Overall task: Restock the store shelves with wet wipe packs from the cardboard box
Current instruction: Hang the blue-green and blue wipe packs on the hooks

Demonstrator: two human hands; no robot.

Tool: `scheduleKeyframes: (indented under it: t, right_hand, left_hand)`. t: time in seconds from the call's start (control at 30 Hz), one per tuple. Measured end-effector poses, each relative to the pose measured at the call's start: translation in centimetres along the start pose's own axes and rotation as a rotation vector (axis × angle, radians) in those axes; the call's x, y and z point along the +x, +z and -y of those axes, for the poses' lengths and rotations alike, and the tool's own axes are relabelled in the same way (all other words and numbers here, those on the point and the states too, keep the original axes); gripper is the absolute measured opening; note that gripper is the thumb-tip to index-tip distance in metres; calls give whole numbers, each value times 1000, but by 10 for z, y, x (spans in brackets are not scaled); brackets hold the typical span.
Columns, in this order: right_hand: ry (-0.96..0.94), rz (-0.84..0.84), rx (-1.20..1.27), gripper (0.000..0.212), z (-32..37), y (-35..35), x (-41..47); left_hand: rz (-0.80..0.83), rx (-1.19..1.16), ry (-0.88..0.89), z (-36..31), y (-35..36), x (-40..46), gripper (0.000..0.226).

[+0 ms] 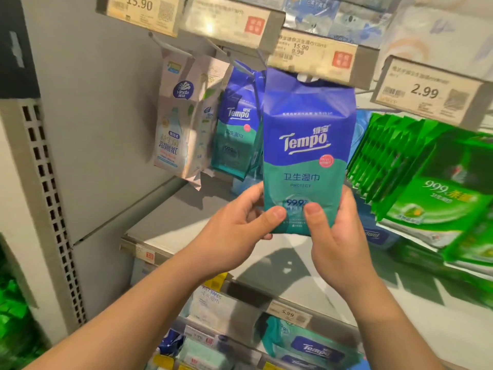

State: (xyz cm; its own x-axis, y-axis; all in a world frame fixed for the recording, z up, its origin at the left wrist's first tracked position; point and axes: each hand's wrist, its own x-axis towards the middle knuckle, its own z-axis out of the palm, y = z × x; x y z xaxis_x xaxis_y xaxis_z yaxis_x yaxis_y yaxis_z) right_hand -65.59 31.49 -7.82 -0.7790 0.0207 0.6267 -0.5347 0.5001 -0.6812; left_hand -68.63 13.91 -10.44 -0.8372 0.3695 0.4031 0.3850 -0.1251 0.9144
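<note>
I see Tempo wet wipe pack (306, 145) upright, long axis vertical, hang hole at peg tip under price tag; left hand (240, 222) and right hand (336, 236) pinch bottom corners equally.

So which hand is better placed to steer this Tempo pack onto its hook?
Probably the left hand: the hook lies up-left of the Tempo pack. The right hand grips the other bottom corner.

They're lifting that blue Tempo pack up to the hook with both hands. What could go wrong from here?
The Tempo pack is pinched only at its bottom edge by the left hand and right hand, so its top may wobble and miss the hook. The price tag hides part of the pack's hang hole, making aiming harder. A bump could also knock the hanging Tempo packs behind it.
</note>
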Motion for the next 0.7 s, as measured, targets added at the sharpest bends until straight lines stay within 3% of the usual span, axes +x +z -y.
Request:
scheduleKeyframes:
  t: [0.37, 0.6, 0.7]
  right_hand:
    - [-21, -57, 43, 21, -3, 3, 26]
    - [159, -83, 145, 31, -22, 19, 22]
    - [181, -98, 134, 23, -28, 26, 26]
  left_hand:
    - [-47, -41, 51, -8, 3, 26, 30]
    - [-58, 24, -47, 9, -2, 31, 28]
    - [-84, -16, -89, 17, -3, 35, 25]
